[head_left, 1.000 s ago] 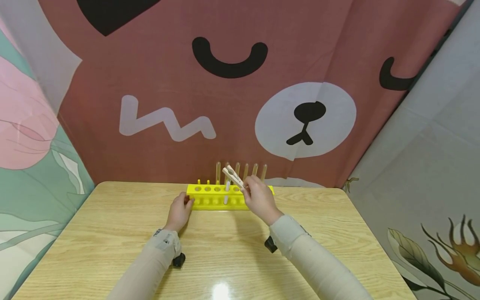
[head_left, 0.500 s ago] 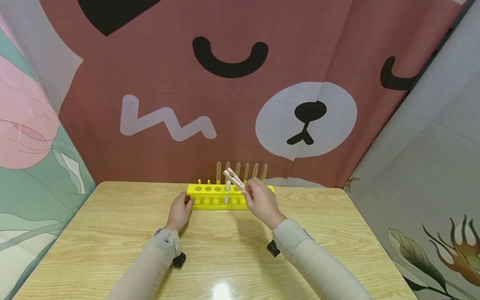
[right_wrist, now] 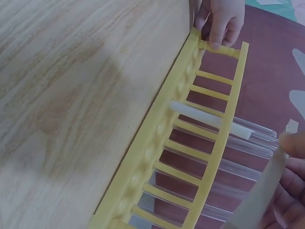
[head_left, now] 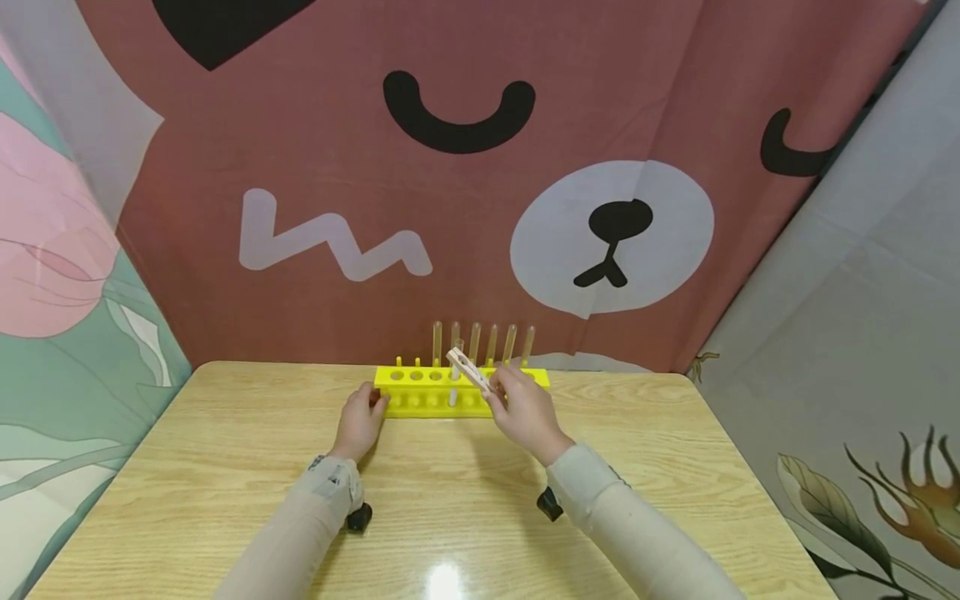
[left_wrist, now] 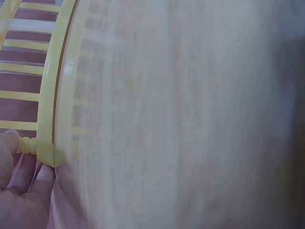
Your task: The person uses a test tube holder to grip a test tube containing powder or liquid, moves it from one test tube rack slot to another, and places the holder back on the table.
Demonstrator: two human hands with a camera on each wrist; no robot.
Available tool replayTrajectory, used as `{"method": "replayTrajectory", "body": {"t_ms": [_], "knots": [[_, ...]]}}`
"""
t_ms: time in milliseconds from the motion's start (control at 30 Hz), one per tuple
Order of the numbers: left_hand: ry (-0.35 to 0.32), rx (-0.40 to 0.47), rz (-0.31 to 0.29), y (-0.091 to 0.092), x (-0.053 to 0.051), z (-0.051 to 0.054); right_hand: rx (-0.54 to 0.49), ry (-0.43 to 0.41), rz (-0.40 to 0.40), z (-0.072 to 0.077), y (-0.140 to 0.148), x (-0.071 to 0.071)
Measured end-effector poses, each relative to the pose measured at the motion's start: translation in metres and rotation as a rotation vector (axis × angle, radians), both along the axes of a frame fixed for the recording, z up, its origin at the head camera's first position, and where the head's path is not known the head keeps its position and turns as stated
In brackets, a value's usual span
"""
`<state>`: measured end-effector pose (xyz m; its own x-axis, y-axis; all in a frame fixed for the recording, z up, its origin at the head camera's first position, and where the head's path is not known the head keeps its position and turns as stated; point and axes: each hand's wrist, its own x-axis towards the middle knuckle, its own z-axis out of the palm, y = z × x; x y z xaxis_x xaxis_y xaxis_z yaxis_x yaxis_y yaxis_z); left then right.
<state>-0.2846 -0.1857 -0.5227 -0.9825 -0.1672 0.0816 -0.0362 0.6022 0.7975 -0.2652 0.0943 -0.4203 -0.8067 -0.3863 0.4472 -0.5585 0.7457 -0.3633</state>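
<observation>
A yellow test tube rack [head_left: 461,380] stands at the back of the table. My left hand [head_left: 357,423] holds its left end, with fingers and thumb about the end post [left_wrist: 27,145]. One test tube with white contents [right_wrist: 200,116] stands upright in a hole near the rack's middle. In my right hand [head_left: 527,410] is a wooden test tube clamp [head_left: 468,368], pinched between thumb and fingers. Its far end lies at the upper part of that tube, whose rim shows just above it. Whether the clamp encloses the glass, I cannot tell.
Several clear test tubes [head_left: 437,342] stand upside down on pegs along the rack's rear. Behind the wooden table [head_left: 450,483] hangs a brown curtain [head_left: 337,167] with a cartoon bear. Patterned cloths hang at both sides.
My right hand has lowered the clamp's far end from above the white-filled tube to its upper part, shifting slightly right. The left hand and the rack have stayed put.
</observation>
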Motion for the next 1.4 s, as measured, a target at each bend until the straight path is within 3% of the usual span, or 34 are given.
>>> {"method": "replayTrajectory", "body": {"t_ms": [533,1033,1400], "knots": [[0.0,0.008,0.004,0.0,0.0,0.001,0.028,-0.119,0.015,-0.017,0.006,0.005],[-0.003,0.003,0.003,0.001,0.0,0.001,0.062,-0.177,0.079,-0.037,0.011,0.006],[-0.008,0.004,0.009,0.0,-0.001,0.001,0.11,-0.211,0.083,-0.047,0.012,0.005]]}}
